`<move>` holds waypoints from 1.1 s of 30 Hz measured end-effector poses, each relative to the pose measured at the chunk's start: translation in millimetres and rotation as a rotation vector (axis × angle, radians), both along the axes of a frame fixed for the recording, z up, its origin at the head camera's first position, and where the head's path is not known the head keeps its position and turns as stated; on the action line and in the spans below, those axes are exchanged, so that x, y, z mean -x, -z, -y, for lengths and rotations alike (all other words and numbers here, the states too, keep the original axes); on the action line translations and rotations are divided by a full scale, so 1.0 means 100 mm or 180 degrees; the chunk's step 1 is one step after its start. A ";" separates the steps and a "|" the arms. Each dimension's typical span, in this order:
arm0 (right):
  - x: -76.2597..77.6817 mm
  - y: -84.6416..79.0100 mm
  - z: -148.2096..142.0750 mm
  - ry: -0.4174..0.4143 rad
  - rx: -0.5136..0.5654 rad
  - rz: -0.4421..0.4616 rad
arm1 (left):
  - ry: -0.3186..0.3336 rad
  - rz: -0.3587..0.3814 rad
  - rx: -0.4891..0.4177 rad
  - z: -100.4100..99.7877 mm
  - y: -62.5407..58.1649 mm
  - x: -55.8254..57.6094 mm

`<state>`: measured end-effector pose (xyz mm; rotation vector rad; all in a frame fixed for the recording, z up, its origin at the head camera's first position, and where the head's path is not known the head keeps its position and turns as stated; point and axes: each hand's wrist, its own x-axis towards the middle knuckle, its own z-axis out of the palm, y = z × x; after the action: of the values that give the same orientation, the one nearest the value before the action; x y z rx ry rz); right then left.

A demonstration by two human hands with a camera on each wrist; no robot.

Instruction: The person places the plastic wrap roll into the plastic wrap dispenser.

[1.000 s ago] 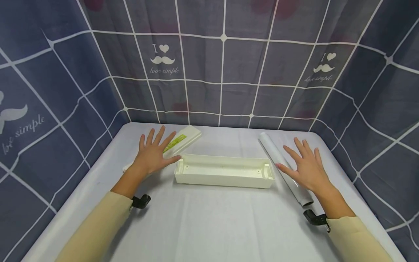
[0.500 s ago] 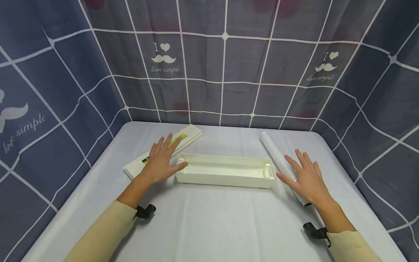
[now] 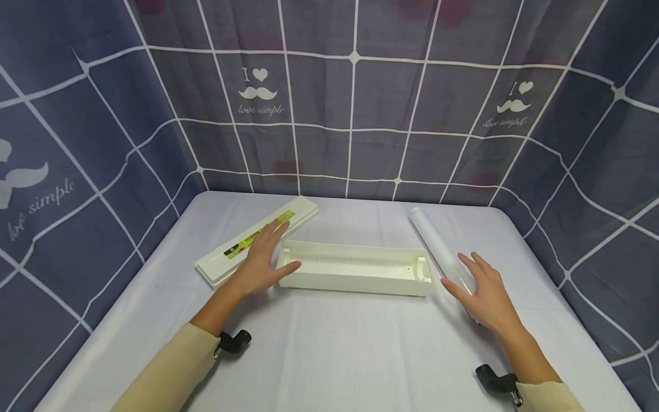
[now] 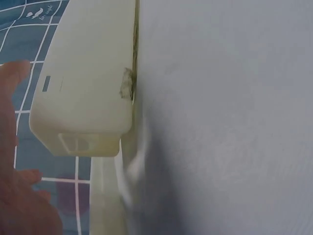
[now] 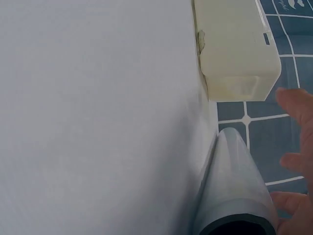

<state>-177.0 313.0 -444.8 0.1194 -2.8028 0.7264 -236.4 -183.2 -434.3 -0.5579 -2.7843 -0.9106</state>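
Note:
A long cream plastic box [image 3: 355,285], its top uncovered, lies across the middle of the table. My left hand [image 3: 259,268], fingers spread, is at the box's left end and overlaps the cream lid [image 3: 218,268] with a green label in the head view. In the left wrist view the box [image 4: 88,73] stands beside the left fingers [image 4: 12,73]. To the right lies a roll of clear plastic film [image 3: 437,243], slanting away. My right hand [image 3: 486,294] is over the roll's near part with relaxed fingers and holds nothing. The roll's hollow end [image 5: 239,220] shows in the right wrist view.
A white cloth covers the table [image 3: 340,355]. Dark checked curtains [image 3: 319,103] enclose its back and both sides. A black wrist camera mount [image 3: 235,341] sits on the left wrist, another mount [image 3: 495,379] on the right.
Both hands have come lower and nearer the person; the left has also shifted right toward the box, uncovering more of the lid. The box, lid and roll stay in place.

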 end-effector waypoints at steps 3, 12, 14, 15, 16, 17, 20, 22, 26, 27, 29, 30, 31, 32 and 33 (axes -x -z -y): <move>-0.02 0.00 0.00 0.0072 0.0082 0.0019 | 0.0068 0.0075 -0.0149 -0.02 0.02 -0.02; -0.09 0.00 0.01 0.0372 0.0316 0.0338 | 0.0159 0.0498 -0.0751 -0.03 0.11 -0.01; -0.10 0.01 0.00 0.0410 0.0344 0.0373 | 0.0220 0.0623 -0.0939 -0.03 0.12 -0.01; -0.11 0.01 0.00 0.0422 0.0351 0.0392 | 0.0255 0.0688 -0.1032 -0.03 0.12 -0.01; -0.11 0.02 -0.01 0.0430 0.0359 0.0415 | 0.0290 0.0752 -0.1118 -0.03 0.12 0.00; -0.12 0.02 -0.02 0.0437 0.0362 0.0445 | 0.0322 0.0809 -0.1194 -0.03 0.13 0.00; -0.14 0.03 -0.04 0.0458 0.0361 0.0520 | 0.0436 0.0979 -0.1465 -0.01 0.13 0.02; -0.15 0.04 -0.05 0.0470 0.0364 0.0535 | 0.0494 0.1092 -0.1596 0.01 0.13 0.02; -0.17 0.07 -0.06 0.0486 0.0366 0.0497 | 0.0636 0.1214 -0.1717 0.06 0.14 0.03; -0.17 0.07 -0.06 0.0483 0.0362 0.0480 | 0.0654 0.1236 -0.1712 0.06 0.14 0.03; -0.17 0.08 -0.07 0.0478 0.0363 0.0470 | 0.0714 0.1232 -0.1692 0.08 0.16 0.05; -0.17 0.09 -0.07 0.0482 0.0372 0.0468 | 0.0732 0.1229 -0.1667 0.08 0.16 0.05; -0.17 0.09 -0.07 0.0489 0.0386 0.0470 | 0.0742 0.1237 -0.1664 0.08 0.17 0.05; -0.17 0.09 -0.07 0.0495 0.0406 0.0479 | 0.0752 0.1247 -0.1666 0.09 0.17 0.06; -0.18 0.09 -0.07 0.0505 0.0427 0.0495 | 0.0749 0.1267 -0.1686 0.09 0.17 0.06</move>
<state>-159.5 320.4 -454.3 -0.1893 -2.8548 0.9167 -242.4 -191.7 -451.3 -0.6767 -2.6374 -1.9147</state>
